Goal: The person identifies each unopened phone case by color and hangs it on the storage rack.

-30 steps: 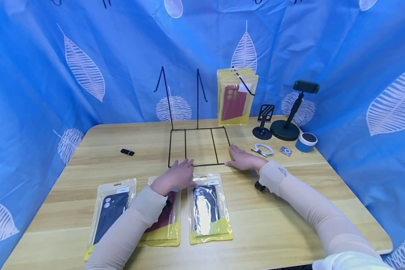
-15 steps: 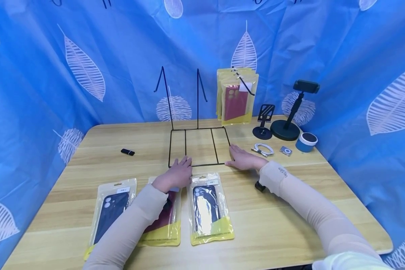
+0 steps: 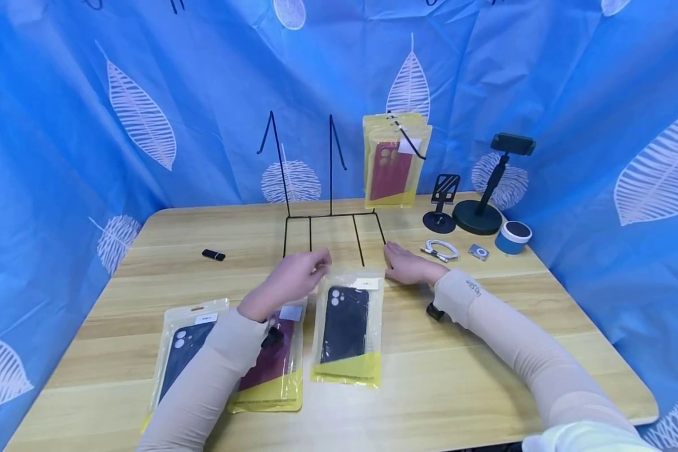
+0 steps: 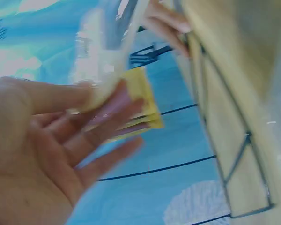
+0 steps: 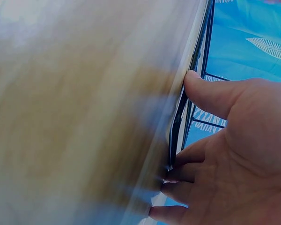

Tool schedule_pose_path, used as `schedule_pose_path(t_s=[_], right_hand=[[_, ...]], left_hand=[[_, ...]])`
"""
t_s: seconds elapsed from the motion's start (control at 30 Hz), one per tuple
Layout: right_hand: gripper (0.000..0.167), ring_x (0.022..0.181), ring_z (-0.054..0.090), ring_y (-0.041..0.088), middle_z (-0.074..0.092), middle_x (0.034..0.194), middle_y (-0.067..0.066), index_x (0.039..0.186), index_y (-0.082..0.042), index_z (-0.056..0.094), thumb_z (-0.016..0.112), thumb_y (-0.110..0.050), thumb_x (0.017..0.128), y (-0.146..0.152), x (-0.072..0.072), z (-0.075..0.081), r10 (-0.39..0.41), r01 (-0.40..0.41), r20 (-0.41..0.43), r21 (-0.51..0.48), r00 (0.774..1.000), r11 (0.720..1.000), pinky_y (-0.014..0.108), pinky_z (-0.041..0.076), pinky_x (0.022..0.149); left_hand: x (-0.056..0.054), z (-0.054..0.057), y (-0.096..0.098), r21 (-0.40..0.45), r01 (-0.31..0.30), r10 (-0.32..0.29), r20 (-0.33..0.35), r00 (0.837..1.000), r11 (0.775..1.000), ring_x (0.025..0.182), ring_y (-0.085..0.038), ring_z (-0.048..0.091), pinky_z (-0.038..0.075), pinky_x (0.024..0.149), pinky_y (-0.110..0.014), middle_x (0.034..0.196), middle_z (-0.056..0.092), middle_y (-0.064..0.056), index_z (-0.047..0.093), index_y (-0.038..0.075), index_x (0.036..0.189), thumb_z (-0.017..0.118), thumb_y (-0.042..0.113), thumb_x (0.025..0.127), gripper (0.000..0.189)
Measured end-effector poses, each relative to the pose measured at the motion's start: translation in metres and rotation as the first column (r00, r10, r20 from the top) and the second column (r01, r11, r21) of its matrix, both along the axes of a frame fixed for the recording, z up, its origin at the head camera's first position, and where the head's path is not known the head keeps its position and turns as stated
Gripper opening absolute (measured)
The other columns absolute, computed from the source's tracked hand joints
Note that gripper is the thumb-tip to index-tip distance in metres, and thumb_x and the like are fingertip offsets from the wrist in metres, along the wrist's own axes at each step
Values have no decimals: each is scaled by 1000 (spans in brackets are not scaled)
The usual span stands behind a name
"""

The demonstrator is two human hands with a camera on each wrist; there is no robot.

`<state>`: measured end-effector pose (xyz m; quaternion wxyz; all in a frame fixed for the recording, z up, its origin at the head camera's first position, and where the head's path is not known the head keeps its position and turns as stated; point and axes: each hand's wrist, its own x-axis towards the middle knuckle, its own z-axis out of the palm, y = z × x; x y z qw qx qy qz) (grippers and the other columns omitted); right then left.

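We look across a pale wood-grain table (image 3: 457, 376), a blue leaf-patterned cloth (image 3: 203, 94) hanging behind the black wire rack (image 3: 339, 215). At the rack's front, our left hand (image 3: 290, 276) pinches the upper left of a pouched black phone case (image 3: 346, 329) between thumb and forefinger — the other fingers stay spread. Our right hand (image 3: 408, 265), fingers nearly straight, rests against the rack's right front corner. More pouches (image 3: 392, 176) hang from its right hook — two flat pouches (image 3: 279, 370) lie to its front left. Right of it stand two phone stands (image 3: 477, 218) and a blue-and-white tub (image 3: 513, 239).
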<state>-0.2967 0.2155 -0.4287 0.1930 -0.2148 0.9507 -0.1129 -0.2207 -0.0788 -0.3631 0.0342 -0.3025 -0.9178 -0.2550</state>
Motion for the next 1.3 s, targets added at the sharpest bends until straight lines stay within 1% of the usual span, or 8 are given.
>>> schedule_pose_path(t_s=[0.1, 0.27, 0.33, 0.5, 0.73, 1.07, 1.17, 1.3], right_hand=[[67, 153, 3, 43, 3, 163, 29, 155, 9, 11, 35, -30, 106, 1, 0, 0, 37, -37, -24, -3, 999, 999, 56, 9, 125], [72, 152, 7, 45, 10, 163, 29, 156, 4, 17, 48, -34, 104, 2, 0, -1, 49, -53, -63, -62, 997, 997, 58, 11, 124], [77, 152, 7, 44, 9, 163, 30, 156, 6, 14, 51, -36, 102, 2, -1, -1, 38, -41, -58, -58, 998, 997, 56, 11, 125], [83, 153, 4, 43, 1, 163, 30, 155, 10, 5, 49, -39, 103, 2, -1, -3, 7, -8, -22, -17, 1000, 1000, 54, 9, 125], [84, 153, 4, 42, 2, 163, 29, 155, 9, 7, 47, -44, 103, 1, -1, -2, -1, 0, -14, -10, 1000, 1000, 52, 9, 126], [85, 153, 5, 40, 4, 164, 27, 156, 7, 8, 46, -47, 103, -1, 0, -2, -9, 9, -23, -8, 1000, 1000, 51, 10, 126], [85, 154, 4, 39, 3, 164, 26, 156, 6, 8, 45, -48, 103, -1, 0, -1, -18, 18, -23, -4, 1000, 1000, 50, 10, 127], [84, 154, 4, 38, 3, 165, 25, 156, 6, 8, 46, -47, 103, -2, 0, -1, -24, 24, -21, -4, 999, 1000, 50, 9, 127]], left_hand=[[0, 16, 2, 294, 1, 2, -10, 1000, 956, 78, -18, 68, 56, 65, -29, 91, 73, -6, 65, 8, 100, 63, 12, 97, 6], [-7, 33, 11, 625, 62, 19, -123, 992, 778, 76, -23, 69, 53, 63, -20, 90, 72, -15, 66, -1, 98, 63, 1, 94, 5], [-12, 38, 16, 684, 101, 52, -199, 979, 723, 73, -24, 67, 52, 63, -17, 88, 71, -17, 65, -3, 97, 62, -3, 93, 5], [-22, 51, 26, 757, 150, 157, -318, 935, 636, 70, -22, 62, 49, 63, -16, 92, 69, -20, 64, -6, 99, 60, -4, 94, 6], [-40, 65, 34, 847, 117, 228, -269, 936, 519, 74, -11, 56, 47, 65, -18, 101, 64, -17, 62, -5, 102, 58, 6, 99, 13], [-63, 61, 40, 899, 25, 297, -170, 940, 437, 73, -11, 53, 44, 63, -20, 97, 60, -9, 61, -3, 102, 56, 8, 100, 12], [-72, 61, 40, 897, -11, 317, -144, 937, 441, 69, -10, 52, 43, 61, -21, 97, 60, -8, 61, -2, 103, 56, 9, 101, 13], [-86, 63, 39, 871, -54, 350, -138, 927, 488, 67, -9, 53, 43, 59, -21, 100, 62, -10, 61, 0, 105, 55, 12, 101, 14]])
